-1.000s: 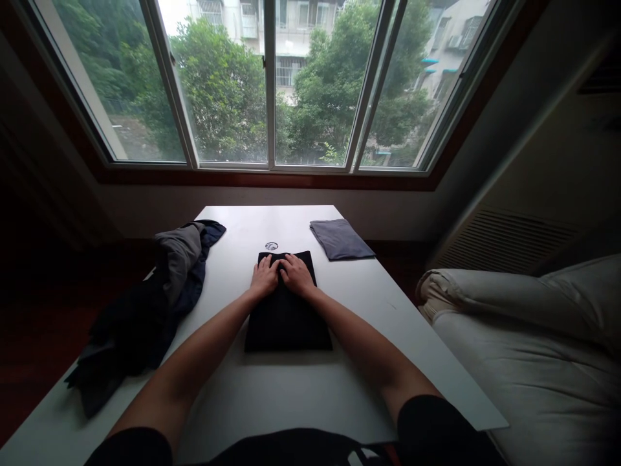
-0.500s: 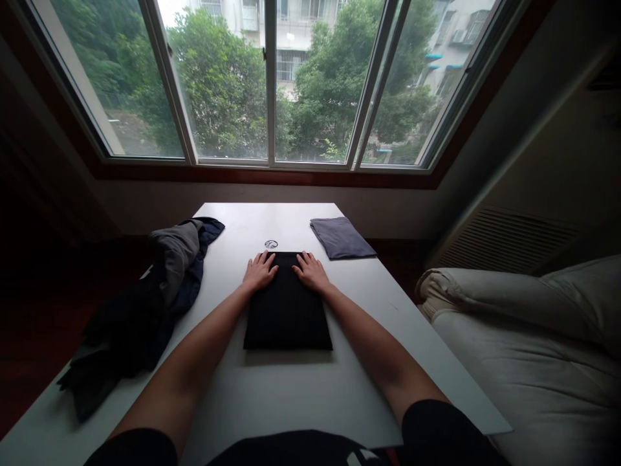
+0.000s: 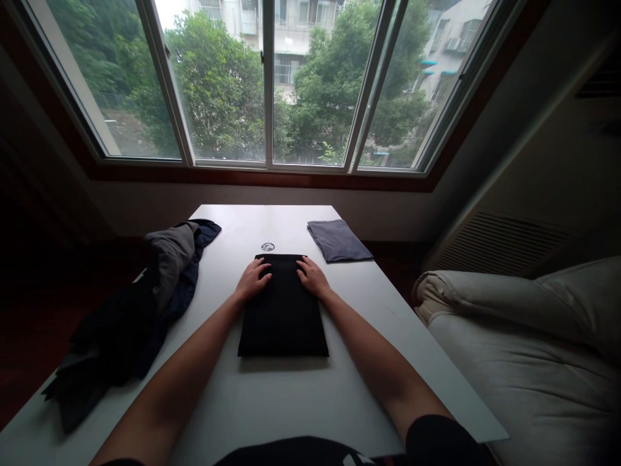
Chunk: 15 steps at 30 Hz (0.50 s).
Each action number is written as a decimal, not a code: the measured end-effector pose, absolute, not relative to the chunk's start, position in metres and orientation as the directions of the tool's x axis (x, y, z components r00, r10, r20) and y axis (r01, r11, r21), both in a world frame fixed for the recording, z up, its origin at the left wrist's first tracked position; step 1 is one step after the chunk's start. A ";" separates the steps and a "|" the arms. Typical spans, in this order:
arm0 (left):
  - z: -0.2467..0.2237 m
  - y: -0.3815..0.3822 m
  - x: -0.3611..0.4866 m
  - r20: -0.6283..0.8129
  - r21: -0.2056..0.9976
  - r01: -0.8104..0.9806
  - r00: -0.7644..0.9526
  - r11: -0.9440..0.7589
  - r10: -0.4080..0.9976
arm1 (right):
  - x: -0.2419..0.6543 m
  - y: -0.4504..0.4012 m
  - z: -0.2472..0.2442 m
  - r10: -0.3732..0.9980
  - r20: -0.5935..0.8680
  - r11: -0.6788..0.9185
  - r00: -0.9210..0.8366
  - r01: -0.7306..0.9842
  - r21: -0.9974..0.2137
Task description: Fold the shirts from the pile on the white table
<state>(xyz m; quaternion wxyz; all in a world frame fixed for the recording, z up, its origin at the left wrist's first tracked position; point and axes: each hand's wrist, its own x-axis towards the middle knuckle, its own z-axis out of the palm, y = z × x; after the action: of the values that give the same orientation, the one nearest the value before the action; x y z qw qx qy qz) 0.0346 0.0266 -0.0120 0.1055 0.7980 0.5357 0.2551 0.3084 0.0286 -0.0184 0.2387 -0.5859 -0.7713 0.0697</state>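
My L grip (image 3: 253, 279) & R grip (image 3: 313, 278): both unclenched, resting on folded blk cloth (image 3: 284, 320), far end | folded gray cloth (image 3: 339, 241): far R | heaped clothes (image 3: 140, 317): L | all on wht surface (image 3: 272, 401)

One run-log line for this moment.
left hand: on black cloth, near far left corner; right hand: near its far right corner; gray cloth: farther right

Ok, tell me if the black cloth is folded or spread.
Folded: the black cloth forms a compact, straight-edged block on the table.
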 end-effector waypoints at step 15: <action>-0.011 0.008 0.049 0.045 0.248 0.898 0.363 -0.362 0.931 | 0.284 0.008 -0.008 0.898 0.192 0.439 -0.396 0.829 -0.346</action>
<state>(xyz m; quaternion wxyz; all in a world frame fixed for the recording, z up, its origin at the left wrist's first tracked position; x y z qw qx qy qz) 0.0485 0.0078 -0.0108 0.0907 0.8205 0.5574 0.0892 0.2840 0.0078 -0.0077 0.1768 -0.5204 -0.8297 0.0977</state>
